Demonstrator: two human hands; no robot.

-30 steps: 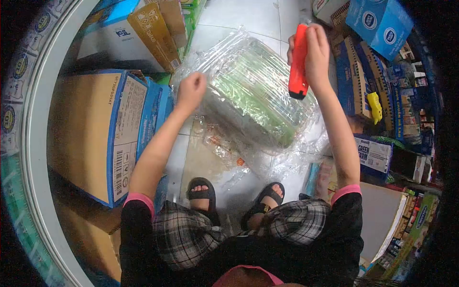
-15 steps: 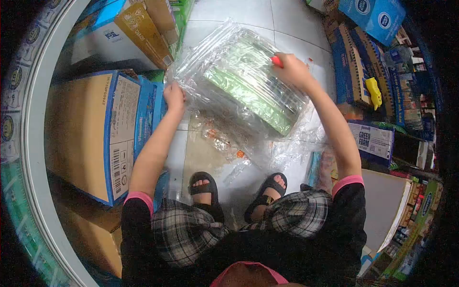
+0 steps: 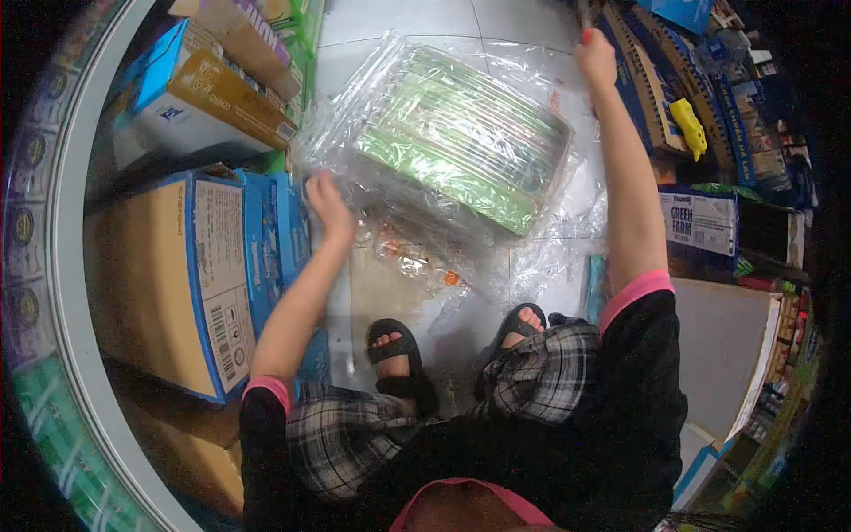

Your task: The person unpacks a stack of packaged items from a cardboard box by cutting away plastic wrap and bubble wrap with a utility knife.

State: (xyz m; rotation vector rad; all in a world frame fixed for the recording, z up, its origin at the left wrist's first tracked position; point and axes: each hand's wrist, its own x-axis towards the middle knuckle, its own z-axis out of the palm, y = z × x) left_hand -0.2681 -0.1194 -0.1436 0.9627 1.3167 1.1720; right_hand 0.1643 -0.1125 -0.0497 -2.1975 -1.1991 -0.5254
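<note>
A green package (image 3: 452, 133) wrapped in clear plastic film (image 3: 346, 115) lies on the floor in front of me. Loose folds of the film spread past its left side and along its lower edge. Just at the film's left edge is my left hand (image 3: 330, 211), its fingers apart and slightly blurred. My right hand (image 3: 597, 66) is up beyond the package's right side, closed round a slim tool with a red part (image 3: 587, 36). The tool's upper end is dark and blurred, so its kind does not show.
Cardboard cartons (image 3: 142, 275) with blue edges stack close on my left, with a brown and white box (image 3: 213, 97) behind them. Along the right are more cartons, a Green Farm box (image 3: 700, 222) and a yellow object (image 3: 688, 129). My sandalled feet (image 3: 394, 355) stand near the package.
My right hand has lifted off the package and moved up and right with the red tool. My left hand has shifted slightly down, and its fingers have loosened from the film.
</note>
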